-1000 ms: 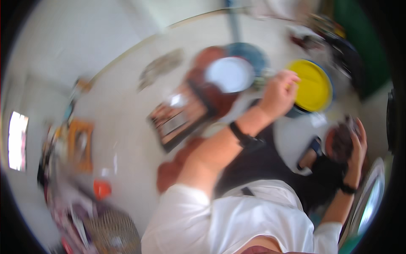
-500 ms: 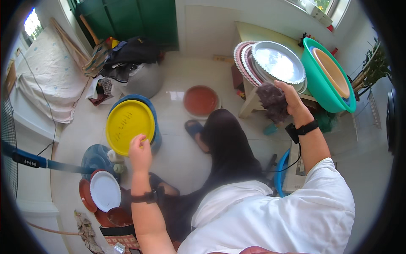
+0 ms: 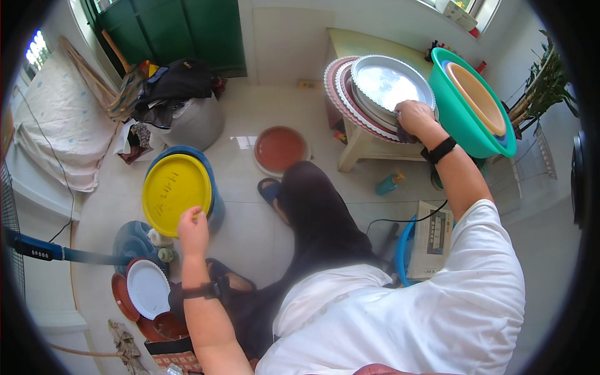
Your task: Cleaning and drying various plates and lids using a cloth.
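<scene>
my right hand [image 3: 417, 119] is at the front edge of the desk [image 3: 365, 49], with its fingers clamped on a dark cloth [image 3: 405, 134]; they are at the near rim of a silver dish [image 3: 387, 81], which sits on top of a stack of scalloped dishes [image 3: 340, 97] on the desk. my left hand [image 3: 192, 232] is well to the left of the desk, at the near edge of a round yellow lid [image 3: 172, 190]; its fingers are curled close together, but i cannot tell whether they grip that lid, which lies over a blue tub [image 3: 216, 199]. at the right end of the desk a green basin [image 3: 451, 122] stands tilted, with an orange basin [image 3: 478, 103] nested inside. on the floor just in front of the desk is 1 teal bottle [image 3: 387, 185], and left of the desk lies a red-brown saucer [image 3: 279, 149]. nearer to me than the desk, a cardboard box [image 3: 433, 240] sits at a blue basin [image 3: 404, 257]. far left of the desk, towards me, is 1 white scalloped dish [image 3: 149, 289].
</scene>
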Available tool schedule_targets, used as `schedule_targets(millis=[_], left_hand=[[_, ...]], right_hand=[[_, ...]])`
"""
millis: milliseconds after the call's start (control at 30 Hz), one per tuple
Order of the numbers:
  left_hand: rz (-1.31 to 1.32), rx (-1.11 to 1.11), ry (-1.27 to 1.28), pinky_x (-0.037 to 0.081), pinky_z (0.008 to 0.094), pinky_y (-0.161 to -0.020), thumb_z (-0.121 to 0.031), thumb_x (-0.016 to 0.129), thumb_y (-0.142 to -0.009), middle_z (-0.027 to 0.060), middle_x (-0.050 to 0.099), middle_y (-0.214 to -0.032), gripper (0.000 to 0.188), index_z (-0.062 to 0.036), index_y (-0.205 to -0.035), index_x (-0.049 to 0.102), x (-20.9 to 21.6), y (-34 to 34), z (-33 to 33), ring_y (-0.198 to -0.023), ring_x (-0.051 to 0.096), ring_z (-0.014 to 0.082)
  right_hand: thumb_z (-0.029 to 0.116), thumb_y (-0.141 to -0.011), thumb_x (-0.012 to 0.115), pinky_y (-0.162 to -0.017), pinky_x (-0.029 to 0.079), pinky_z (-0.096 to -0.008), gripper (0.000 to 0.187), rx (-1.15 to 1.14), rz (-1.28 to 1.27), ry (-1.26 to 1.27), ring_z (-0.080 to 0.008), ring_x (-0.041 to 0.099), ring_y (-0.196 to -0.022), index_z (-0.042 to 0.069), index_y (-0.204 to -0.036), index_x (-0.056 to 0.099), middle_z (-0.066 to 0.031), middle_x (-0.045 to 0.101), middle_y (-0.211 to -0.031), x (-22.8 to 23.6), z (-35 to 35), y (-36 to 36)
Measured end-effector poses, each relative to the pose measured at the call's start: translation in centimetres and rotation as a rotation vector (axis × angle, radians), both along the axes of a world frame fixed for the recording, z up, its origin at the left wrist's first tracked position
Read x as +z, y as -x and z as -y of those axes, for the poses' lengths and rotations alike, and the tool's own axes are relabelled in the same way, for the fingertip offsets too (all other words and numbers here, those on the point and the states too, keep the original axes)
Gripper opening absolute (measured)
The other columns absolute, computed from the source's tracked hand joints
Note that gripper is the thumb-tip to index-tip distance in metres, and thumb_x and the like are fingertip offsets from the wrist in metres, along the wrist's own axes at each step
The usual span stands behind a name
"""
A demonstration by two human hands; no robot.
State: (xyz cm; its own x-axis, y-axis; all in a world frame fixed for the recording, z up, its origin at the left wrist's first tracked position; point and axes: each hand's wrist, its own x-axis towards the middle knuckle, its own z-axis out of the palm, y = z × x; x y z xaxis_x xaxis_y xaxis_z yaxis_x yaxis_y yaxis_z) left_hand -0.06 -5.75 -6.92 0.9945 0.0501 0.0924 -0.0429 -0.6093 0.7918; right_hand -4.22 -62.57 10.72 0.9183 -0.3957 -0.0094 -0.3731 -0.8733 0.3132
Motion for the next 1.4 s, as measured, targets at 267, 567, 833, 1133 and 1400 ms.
schedule_targets(millis=[267, 567, 833, 1133, 1400], left_hand=[[-0.012, 0.005, 0.038, 0.052, 0.0331, -0.077, -0.014, 0.062, -0.086, 0.0143, 0.069, -0.098, 0.024, 0.0021, -0.103, 0.067, 0.0, 0.3, -0.9, -0.082, 0.067, 0.0231], [0.005, -0.037, 0.018, 0.051, 0.0340, -0.077, -0.014, 0.061, -0.087, 0.0157, 0.070, -0.094, 0.023, 0.0026, -0.101, 0.067, 1.2, 0.6, 0.6, -0.082, 0.067, 0.0249], [0.008, -0.060, 0.046, 0.052, 0.0336, -0.076, -0.013, 0.061, -0.087, 0.0159, 0.069, -0.094, 0.022, 0.0038, -0.100, 0.066, -0.4, -0.3, -0.1, -0.082, 0.066, 0.0244], [0.044, -0.094, 0.001, 0.052, 0.0298, -0.075, -0.012, 0.060, -0.089, 0.0120, 0.069, -0.092, 0.022, 0.0039, -0.103, 0.065, 1.0, 0.4, 0.3, -0.080, 0.067, 0.0188], [-0.107, -0.028, 0.265, 0.051, 0.0296, -0.073, -0.015, 0.061, -0.091, 0.0137, 0.069, -0.102, 0.025, 0.0020, -0.109, 0.065, 1.7, 0.9, 0.1, -0.079, 0.066, 0.0202]], right_hand=[[0.021, -0.082, 0.063, -0.082, 0.052, -0.0397, 0.017, 0.036, 0.053, -0.120, -0.0297, 0.067, -0.094, 0.017, -0.095, 0.074, -0.0105, 0.071, -0.096, 0.9, 1.5, -0.3], [0.010, -0.088, 0.054, -0.083, 0.054, -0.0374, 0.019, 0.075, 0.035, 0.174, -0.0292, 0.068, -0.099, 0.006, -0.100, 0.068, -0.0132, 0.070, -0.104, 1.3, -0.9, 0.5], [0.010, -0.088, 0.053, -0.082, 0.054, -0.0384, 0.020, 0.051, 0.025, 0.231, -0.0286, 0.068, -0.100, 0.008, -0.103, 0.066, -0.0105, 0.070, -0.105, 4.4, -3.9, 1.9], [0.018, -0.081, 0.063, -0.072, 0.052, -0.0368, 0.006, 0.166, 0.141, 0.313, -0.0243, 0.068, -0.088, 0.014, -0.081, 0.067, -0.0060, 0.069, -0.087, 4.5, -5.1, 6.1], [0.015, -0.073, 0.065, -0.073, 0.050, -0.0372, 0.008, 0.681, 0.483, 0.241, -0.0229, 0.063, -0.081, 0.014, -0.081, 0.064, -0.0019, 0.063, -0.081, 6.5, -12.8, 2.4]])
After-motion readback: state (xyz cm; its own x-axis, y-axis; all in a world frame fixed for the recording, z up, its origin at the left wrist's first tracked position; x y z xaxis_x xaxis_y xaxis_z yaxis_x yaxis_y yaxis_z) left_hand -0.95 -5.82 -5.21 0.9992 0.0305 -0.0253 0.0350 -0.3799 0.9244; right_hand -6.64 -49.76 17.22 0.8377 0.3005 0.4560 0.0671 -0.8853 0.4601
